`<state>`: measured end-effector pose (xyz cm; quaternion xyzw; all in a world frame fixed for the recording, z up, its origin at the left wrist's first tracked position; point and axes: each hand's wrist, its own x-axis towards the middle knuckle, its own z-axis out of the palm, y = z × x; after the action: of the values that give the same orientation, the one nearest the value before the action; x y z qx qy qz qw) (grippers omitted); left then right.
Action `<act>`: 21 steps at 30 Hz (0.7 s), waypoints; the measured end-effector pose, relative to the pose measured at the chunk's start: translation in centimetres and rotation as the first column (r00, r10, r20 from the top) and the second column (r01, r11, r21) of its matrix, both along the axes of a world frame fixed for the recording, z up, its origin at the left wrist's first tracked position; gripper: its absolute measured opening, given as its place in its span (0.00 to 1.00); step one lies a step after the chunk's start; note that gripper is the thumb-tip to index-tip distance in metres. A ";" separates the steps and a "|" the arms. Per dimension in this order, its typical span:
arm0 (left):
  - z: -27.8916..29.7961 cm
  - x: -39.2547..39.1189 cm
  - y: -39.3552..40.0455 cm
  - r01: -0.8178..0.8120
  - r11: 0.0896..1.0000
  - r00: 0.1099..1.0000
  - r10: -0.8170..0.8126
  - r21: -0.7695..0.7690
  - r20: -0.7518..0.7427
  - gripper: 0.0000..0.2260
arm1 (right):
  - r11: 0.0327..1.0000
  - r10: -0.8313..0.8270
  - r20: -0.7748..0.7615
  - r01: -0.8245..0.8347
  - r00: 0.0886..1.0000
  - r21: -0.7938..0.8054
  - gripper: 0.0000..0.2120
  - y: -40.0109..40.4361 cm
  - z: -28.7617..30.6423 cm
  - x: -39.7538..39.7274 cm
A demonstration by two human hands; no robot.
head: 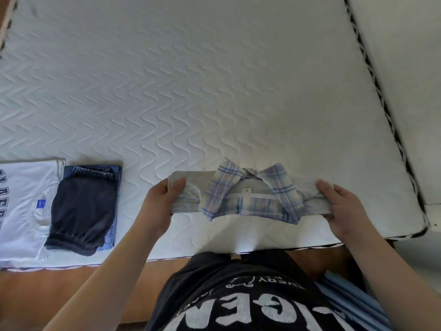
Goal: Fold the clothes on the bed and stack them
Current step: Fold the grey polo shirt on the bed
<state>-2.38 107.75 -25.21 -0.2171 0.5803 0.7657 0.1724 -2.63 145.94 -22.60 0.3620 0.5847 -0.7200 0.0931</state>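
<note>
Left hand (pixel 159 202): forearm bare, reaching forward from lower left; thumb on top, fingers curled beneath, gripping the left end of the folded plaid-collared shirt (pixel 248 194). Right hand (pixel 343 209): forearm bare, entering from lower right; thumb on top, fingers wrapped under the shirt's right end. Both hands level, well apart.

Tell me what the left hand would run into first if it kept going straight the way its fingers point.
The left hand already grips the plaid-collared shirt, fingers pointing up-right into it. Beyond the shirt, only bare mattress shows, though depth is unclear.
</note>
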 end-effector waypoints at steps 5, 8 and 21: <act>1.6 1.7 -0.3 -0.016 0.995 0.999 0.012 -0.099 -0.040 0.22 | 0.999 0.034 -0.056 -0.033 0.998 0.018 0.05 -0.2 1.7 0.9; 2.8 3.0 0.0 -0.082 0.987 0.994 0.072 -0.138 -0.081 0.16 | 0.995 0.087 -0.101 -0.082 0.991 0.054 0.06 -0.5 2.6 0.6; 6.7 13.2 1.9 -0.508 0.843 0.861 0.503 -0.179 -0.073 0.12 | 0.897 0.438 -0.152 -0.441 0.886 0.011 0.11 -2.8 3.7 -1.1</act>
<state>10.87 109.61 -18.47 -0.3691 0.5755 0.7270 -0.0637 -3.71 143.17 -18.93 0.1639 0.6480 -0.7124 0.2138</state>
